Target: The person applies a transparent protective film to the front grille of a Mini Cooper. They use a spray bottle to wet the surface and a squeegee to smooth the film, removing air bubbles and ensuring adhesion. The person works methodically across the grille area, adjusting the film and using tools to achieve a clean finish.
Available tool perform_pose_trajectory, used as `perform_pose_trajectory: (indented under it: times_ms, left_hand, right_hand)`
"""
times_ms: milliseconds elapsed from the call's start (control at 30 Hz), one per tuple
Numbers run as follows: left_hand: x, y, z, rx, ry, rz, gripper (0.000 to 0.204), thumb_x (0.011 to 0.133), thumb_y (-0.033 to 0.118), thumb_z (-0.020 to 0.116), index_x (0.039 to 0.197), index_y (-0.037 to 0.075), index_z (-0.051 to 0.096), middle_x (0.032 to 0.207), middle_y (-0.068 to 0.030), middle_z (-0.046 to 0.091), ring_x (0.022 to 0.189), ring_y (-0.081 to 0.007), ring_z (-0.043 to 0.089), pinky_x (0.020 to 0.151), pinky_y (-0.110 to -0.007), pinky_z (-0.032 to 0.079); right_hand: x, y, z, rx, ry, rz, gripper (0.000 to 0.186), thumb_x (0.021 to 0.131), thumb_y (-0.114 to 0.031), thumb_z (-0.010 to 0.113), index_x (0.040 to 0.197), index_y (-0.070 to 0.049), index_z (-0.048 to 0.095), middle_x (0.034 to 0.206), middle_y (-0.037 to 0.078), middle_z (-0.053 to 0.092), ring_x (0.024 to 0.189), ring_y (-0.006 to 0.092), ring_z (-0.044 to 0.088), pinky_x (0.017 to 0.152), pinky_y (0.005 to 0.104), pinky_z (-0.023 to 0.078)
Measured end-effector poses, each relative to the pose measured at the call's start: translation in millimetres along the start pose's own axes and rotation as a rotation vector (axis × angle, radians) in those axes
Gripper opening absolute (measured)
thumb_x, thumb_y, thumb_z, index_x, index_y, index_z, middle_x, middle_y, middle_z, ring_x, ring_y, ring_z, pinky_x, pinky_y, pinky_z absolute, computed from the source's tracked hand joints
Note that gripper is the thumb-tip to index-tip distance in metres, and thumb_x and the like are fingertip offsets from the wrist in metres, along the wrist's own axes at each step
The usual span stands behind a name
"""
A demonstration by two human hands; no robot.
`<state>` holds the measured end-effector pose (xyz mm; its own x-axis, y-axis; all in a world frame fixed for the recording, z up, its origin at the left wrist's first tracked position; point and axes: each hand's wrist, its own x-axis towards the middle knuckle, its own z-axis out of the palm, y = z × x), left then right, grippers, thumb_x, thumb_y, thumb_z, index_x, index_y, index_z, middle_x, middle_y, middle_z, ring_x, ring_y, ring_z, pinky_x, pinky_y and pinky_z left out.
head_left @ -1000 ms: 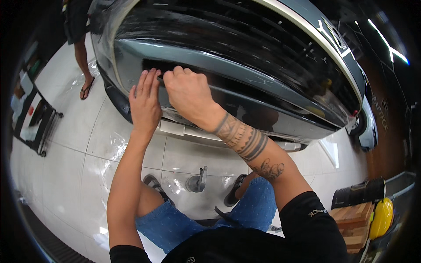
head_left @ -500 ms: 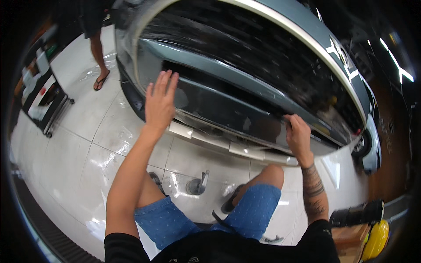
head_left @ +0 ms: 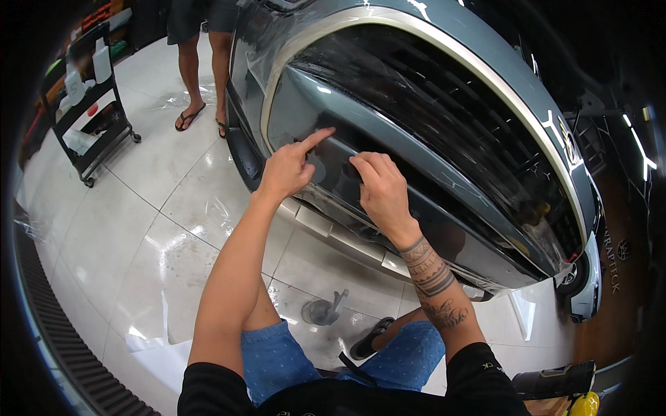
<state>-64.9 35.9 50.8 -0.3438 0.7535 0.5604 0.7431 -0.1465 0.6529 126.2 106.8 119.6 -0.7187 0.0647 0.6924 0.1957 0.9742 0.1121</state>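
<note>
since half a second ago, the right hand (head_left: 385,191) has come left along the car (head_left: 316,87) to near the left hand (head_left: 286,168). its fingers are bunched by the dark groove (head_left: 357,143); whether they pinch anything, i cannot tell. the left points, thumb and forefinger apart. white bottles (head_left: 103,64) stand in the black cart (head_left: 104,156). ahead, the car's glossy blue-grey front curves inside a cream rim (head_left: 433,33).
</note>
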Motion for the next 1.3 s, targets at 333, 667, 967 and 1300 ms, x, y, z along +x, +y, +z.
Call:
perform_pose_trajectory:
  times_ms: [333,667,967,1300]
  left_hand:
    - [10,-10,-13,-0.199,-0.087,0.063,0.080,0.068,-0.002,0.055,0.142,0.027,0.051,0.057,-0.0146,0.050,0.049,-0.0271,0.049,0.058,-0.037,0.047]
    - [9,-11,26,-0.280,0.676,-0.254,0.080,0.073,0.017,0.081,0.140,0.007,0.038,0.125,-0.0191,0.049,0.120,-0.0323,0.043,0.099,-0.041,0.036]
    - [36,-30,57,-0.737,0.704,-0.446,0.102,0.071,0.018,0.084,0.149,0.001,0.022,0.142,-0.0225,0.040,0.128,-0.0302,0.043,0.108,-0.041,0.037]
    - [46,-7,44,-0.679,0.648,-0.578,0.110,0.066,0.014,0.082,0.153,0.002,0.017,0.140,-0.0204,0.043,0.121,-0.0265,0.049,0.100,-0.037,0.043]
  right_hand:
    - [30,-3,41,-0.058,0.068,-0.079,0.028,0.073,0.000,0.061,0.101,0.000,0.064,0.090,0.009,0.062,0.081,0.0258,0.060,0.070,0.0360,0.049]
    - [52,-14,38,-0.185,-0.047,0.036,0.013,0.070,-0.002,0.063,0.083,-0.004,0.061,0.080,0.010,0.057,0.079,0.0266,0.063,0.066,0.0372,0.052]
    - [74,-35,38,-0.253,-0.154,0.180,0.011,0.075,-0.013,0.064,0.079,-0.004,0.068,0.085,0.015,0.066,0.079,0.0284,0.069,0.062,0.0392,0.056]
    - [-50,13,-76,-0.288,-0.183,0.382,0.013,0.071,-0.002,0.064,0.085,-0.003,0.063,0.080,0.012,0.060,0.080,0.0303,0.065,0.064,0.0408,0.054]
